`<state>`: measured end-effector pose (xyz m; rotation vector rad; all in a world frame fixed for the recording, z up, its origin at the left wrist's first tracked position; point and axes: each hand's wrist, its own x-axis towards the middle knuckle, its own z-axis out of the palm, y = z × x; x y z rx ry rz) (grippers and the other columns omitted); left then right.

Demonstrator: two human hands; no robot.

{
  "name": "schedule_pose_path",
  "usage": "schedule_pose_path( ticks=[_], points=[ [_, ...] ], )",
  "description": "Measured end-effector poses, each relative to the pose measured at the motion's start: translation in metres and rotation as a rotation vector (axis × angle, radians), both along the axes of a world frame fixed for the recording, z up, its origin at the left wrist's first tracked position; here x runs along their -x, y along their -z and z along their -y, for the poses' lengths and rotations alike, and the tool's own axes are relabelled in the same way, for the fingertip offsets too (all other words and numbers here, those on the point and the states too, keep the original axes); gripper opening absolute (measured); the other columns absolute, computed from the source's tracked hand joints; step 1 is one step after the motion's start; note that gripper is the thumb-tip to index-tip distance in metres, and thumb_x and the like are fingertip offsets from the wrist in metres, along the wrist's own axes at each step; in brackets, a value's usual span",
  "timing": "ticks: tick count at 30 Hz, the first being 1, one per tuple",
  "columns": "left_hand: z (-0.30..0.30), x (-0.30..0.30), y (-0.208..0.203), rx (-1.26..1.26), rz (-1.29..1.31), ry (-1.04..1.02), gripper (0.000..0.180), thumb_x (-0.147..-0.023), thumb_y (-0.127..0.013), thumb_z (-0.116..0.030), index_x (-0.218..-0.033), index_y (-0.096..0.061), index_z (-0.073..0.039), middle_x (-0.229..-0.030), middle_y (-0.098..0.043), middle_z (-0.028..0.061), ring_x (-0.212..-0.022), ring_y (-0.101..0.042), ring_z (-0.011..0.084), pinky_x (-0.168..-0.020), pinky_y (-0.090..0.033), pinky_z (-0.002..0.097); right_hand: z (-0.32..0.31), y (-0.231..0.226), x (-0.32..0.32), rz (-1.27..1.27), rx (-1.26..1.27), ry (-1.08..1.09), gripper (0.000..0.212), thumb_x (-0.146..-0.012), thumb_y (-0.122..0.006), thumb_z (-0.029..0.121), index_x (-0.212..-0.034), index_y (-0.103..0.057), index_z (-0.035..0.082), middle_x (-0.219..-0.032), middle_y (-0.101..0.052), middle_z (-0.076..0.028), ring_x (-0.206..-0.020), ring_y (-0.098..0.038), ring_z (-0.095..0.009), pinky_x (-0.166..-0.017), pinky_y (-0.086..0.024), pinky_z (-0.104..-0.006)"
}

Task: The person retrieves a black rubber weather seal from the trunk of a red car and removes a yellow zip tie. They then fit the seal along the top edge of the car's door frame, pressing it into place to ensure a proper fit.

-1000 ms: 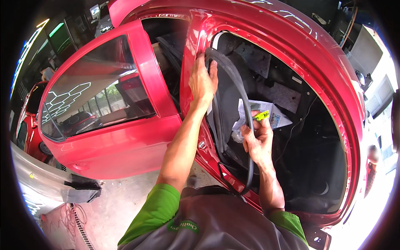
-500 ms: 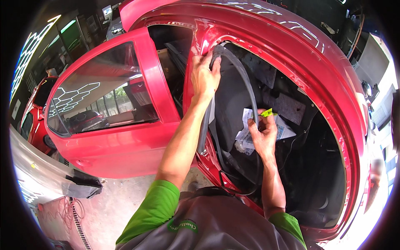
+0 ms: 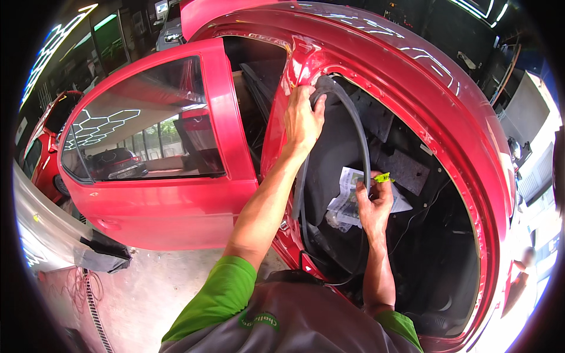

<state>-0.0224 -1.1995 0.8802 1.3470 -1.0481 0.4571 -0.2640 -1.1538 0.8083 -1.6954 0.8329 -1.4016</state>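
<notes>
A long black rubber door seal hangs in a loop across the door opening of a red car body. My left hand is closed around its upper bend, close against the red pillar. Lower down, my right hand pinches the seal's right run between thumb and fingers. A bright yellow-green tag or piece of tape shows at the fingertips of that hand; whether it is held or stuck on, I cannot tell. Behind the right hand lies a printed paper sheet with a clear plastic wrapper.
To the left an open red car door stands out from the body. A silver panel with a black cover is at the far left. Inside the car are grey pads and a thin cable. A red hose lies on the floor.
The view has shifted slightly, so the car and pillar appear a little farther right. Both hands keep their hold on the seal, and its loop has changed shape slightly.
</notes>
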Motion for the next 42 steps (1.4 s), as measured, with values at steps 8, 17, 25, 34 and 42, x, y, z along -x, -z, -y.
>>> schedule_pose_path(
  ticks=[8, 17, 25, 34, 42],
  points=[
    [0.003, 0.0, -0.005, 0.02, -0.074, 0.084, 0.029, -0.086, -0.078, -0.013, -0.108, -0.062, -0.001, -0.108, -0.066, 0.0189, -0.097, -0.067, 0.0397, -0.081, -0.055, 0.0473, 0.015, -0.003, 0.011, -0.034, 0.066, 0.075, 0.024, -0.094, -0.071, 0.004, -0.116, -0.061, 0.005, -0.083, -0.059, 0.004, -0.072, -0.052, -0.003, -0.064, -0.042, -0.0212],
    [-0.009, -0.008, 0.004, 0.01, -0.06, 0.238, 0.027, -0.089, -0.076, -0.011, -0.11, -0.064, 0.001, -0.101, -0.068, 0.0199, -0.089, -0.069, 0.0347, -0.076, -0.055, 0.0428, -0.006, -0.011, 0.011, 0.001, -0.031, 0.052, 0.022, -0.096, -0.07, 0.006, -0.117, -0.061, 0.003, -0.08, -0.059, 0.003, -0.065, -0.053, -0.004, -0.058, -0.042, -0.0205],
    [-0.012, -0.009, -0.006, -0.042, -0.082, 0.269, 0.023, -0.089, -0.073, -0.011, -0.106, -0.063, 0.002, -0.096, -0.068, 0.024, -0.091, -0.068, 0.0433, -0.081, -0.054, 0.0504, -0.01, -0.008, 0.004, -0.019, -0.085, 0.112, 0.02, -0.096, -0.07, 0.008, -0.113, -0.062, 0.004, -0.078, -0.061, 0.003, -0.063, -0.053, -0.004, -0.057, -0.042, -0.0208],
    [-0.019, -0.018, -0.014, -0.211, 0.007, 0.223, 0.034, -0.092, -0.075, -0.024, -0.116, -0.066, -0.001, -0.108, -0.073, 0.0194, -0.097, -0.071, 0.0379, -0.085, -0.056, 0.0461, -0.034, -0.008, -0.003, -0.019, -0.055, 0.134, 0.02, -0.095, -0.071, 0.007, -0.112, -0.062, 0.003, -0.077, -0.061, 0.002, -0.061, -0.055, -0.005, -0.056, -0.044, -0.0203],
    [-0.022, -0.02, -0.01, -0.147, -0.132, 0.392, 0.031, -0.092, -0.074, -0.014, -0.12, -0.062, -0.006, -0.095, -0.069, 0.0109, -0.084, -0.068, 0.0223, -0.077, -0.055, 0.0373, -0.029, -0.004, 0.0, 0.007, 0.0, 0.165, 0.018, -0.095, -0.074, 0.011, -0.108, -0.063, 0.005, -0.077, -0.062, 0.003, -0.063, -0.053, -0.004, -0.059, -0.042, -0.0212]
  ],
)
